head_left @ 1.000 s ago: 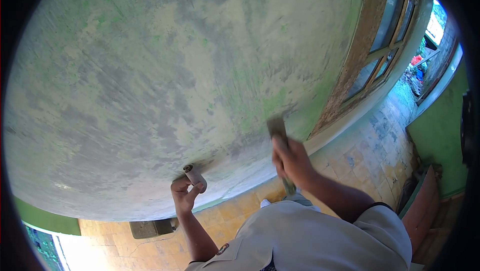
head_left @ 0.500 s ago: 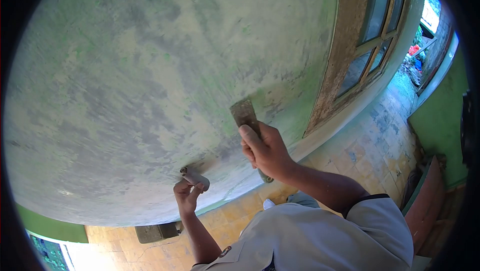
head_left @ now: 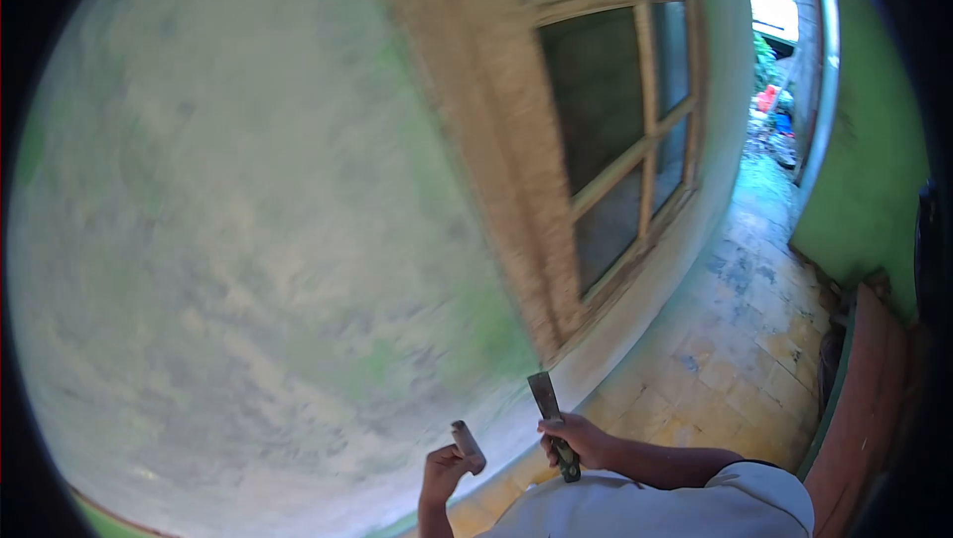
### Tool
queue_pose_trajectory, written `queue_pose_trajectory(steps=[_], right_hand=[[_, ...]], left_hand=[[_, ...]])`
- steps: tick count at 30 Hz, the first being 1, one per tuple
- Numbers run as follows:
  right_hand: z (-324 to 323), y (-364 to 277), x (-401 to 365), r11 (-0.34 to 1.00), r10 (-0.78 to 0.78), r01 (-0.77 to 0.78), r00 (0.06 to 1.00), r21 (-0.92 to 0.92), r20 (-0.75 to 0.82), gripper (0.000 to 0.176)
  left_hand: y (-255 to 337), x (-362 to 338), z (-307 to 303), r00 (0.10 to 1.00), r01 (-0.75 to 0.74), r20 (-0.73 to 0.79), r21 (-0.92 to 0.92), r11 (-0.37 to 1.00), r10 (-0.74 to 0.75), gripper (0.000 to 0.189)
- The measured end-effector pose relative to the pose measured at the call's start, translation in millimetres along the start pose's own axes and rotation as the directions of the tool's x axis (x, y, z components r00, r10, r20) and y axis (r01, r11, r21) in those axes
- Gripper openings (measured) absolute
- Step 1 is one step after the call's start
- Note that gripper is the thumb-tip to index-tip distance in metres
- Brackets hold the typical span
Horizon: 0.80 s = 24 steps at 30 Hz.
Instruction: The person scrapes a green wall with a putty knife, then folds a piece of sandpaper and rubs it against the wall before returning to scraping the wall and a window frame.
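Observation:
A putty knife with a flat dark blade points up from my right hand, whose fingers wrap round its handle. Its blade tip is near the lower corner of the window frame; whether it touches the wall I cannot tell. To the left, my left hand pinches a small greyish roll, which looks like rolled sandpaper, in front of the lower wall. The wall has patchy pale, grey and green paint.
A wooden window frame with glass panes fills the upper middle. Worn yellowish floor tiles run toward a bright opening at the upper right. A reddish-brown board leans by the green wall on the right.
The view has turned right, so the window is larger and nearer the middle. Both hands now appear lower in view, with the putty knife and roll still held; the knife blade has left the patchy wall area.

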State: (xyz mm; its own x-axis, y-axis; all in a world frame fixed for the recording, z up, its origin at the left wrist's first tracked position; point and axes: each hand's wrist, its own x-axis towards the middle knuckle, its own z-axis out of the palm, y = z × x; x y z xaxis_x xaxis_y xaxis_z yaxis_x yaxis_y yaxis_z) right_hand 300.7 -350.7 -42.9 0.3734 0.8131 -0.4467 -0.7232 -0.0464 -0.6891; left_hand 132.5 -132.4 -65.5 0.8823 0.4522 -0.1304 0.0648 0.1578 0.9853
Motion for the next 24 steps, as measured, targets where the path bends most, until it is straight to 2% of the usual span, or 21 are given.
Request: queue_pose_trajectory(steps=[2, 4, 5, 6, 8, 9, 11, 12, 14, 15, 17, 18, 19, 20, 23, 24], right_hand=[[-24.3, -3.5, -25.2, 0.994, 0.053, -0.052, 0.998, 0.096, -0.014, 0.019], [-57.7, 2.7, -40.4, 0.968, 0.022, -0.034, 0.998, 0.248, 0.053, 0.015], [-73.0, 1.8, -50.4, 0.958, -0.013, 0.003, 0.999, 0.286, 0.033, 0.016], [-89.5, -2.9, -59.5, 0.956, -0.035, 0.031, 0.999, 0.291, 0.01, 0.016], [-123.6, -12.6, -76.4, 0.945, -0.187, 0.197, 0.98, 0.26, -0.064, 0.02], [-137.6, -19.6, -87.9, 0.939, -0.203, 0.22, 0.975, 0.265, -0.091, 0.02], [-162.4, -33.9, -110.8, 0.922, -0.342, 0.37, 0.917, 0.116, -0.207, 0.026], [-176.0, -35.9, -119.8, 0.919, -0.342, 0.377, 0.909, 0.12, -0.236, 0.026], [-195.8, -40.7, -137.1, 0.858, -0.429, 0.474, 0.873, 0.199, -0.231, 0.03], [-201.8, -45.2, -146.9, 0.858, -0.404, 0.465, 0.873, 0.218, -0.273, 0.03], [-218.5, -48.7, -165.2, 0.84, -0.386, 0.478, 0.859, 0.255, -0.337, 0.03], [-228.1, -52.0, -172.1, 0.815, -0.38, 0.5, 0.843, 0.293, -0.382, 0.03], [-240.5, -52.8, -175.9, 0.809, -0.401, 0.517, 0.834, 0.28, -0.38, 0.03], [-254.1, -51.9, -180.1, 0.831, -0.386, 0.495, 0.841, 0.254, -0.378, 0.03], [-285.0, -55.5, -188.8, 0.795, -0.392, 0.505, 0.85, 0.336, -0.351, 0.033], [-287.7, -68.6, -192.2, 0.819, -0.377, 0.479, 0.864, 0.316, -0.335, 0.033]], left_hand=[[3.5, 27.6, 48.3, 0.988, 0.035, 0.148, 0.054, 0.998, -0.043, 0.006], [9.4, 50.6, 99.2, 0.948, 0.029, 0.315, 0.064, 0.998, -0.048, 0.01], [11.6, 59.4, 125.3, 0.922, 0.0, 0.386, 0.083, 0.997, -0.033, 0.013], [10.3, 69.6, 148.8, 0.909, -0.007, 0.416, 0.081, 0.997, -0.027, 0.013], [5.9, 88.7, 193.5, 0.833, 0.09, 0.54, 0.088, 0.992, -0.123, 0.015], [9.5, 93.9, 217.0, 0.786, 0.116, 0.601, 0.083, 0.99, -0.143, 0.014], [2.8, 104.4, 263.4, 0.722, 0.163, 0.669, 0.082, 0.983, -0.175, 0.013], [-2.8, 108.0, 284.0, 0.675, 0.213, 0.708, 0.081, 0.974, -0.207, 0.012], [-10.4, 110.7, 329.6, 0.616, 0.259, 0.76, 0.052, 0.964, -0.207, 0.015], [-11.3, 111.2, 350.8, 0.578, 0.295, 0.793, 0.017, 0.955, -0.193, 0.018], [-8.0, 111.4, 384.1, 0.568, 0.358, 0.798, -0.021, 0.933, -0.2, 0.021], [-7.3, 113.7, 396.1, 0.566, 0.402, 0.798, -0.049, 0.914, -0.206, 0.024], [-15.0, 124.6, 402.7, 0.522, 0.374, 0.823, 0.016, 0.927, -0.224, 0.027], [-24.0, 130.9, 408.9, 0.535, 0.382, 0.821, -0.023, 0.924, -0.2, 0.027], [-28.2, 142.7, 427.4, 0.448, 0.416, 0.856, 0.055, 0.908, -0.257, 0.025], [-30.1, 148.0, 433.7, 0.474, 0.419, 0.849, 0.017, 0.908, -0.234, 0.025]])
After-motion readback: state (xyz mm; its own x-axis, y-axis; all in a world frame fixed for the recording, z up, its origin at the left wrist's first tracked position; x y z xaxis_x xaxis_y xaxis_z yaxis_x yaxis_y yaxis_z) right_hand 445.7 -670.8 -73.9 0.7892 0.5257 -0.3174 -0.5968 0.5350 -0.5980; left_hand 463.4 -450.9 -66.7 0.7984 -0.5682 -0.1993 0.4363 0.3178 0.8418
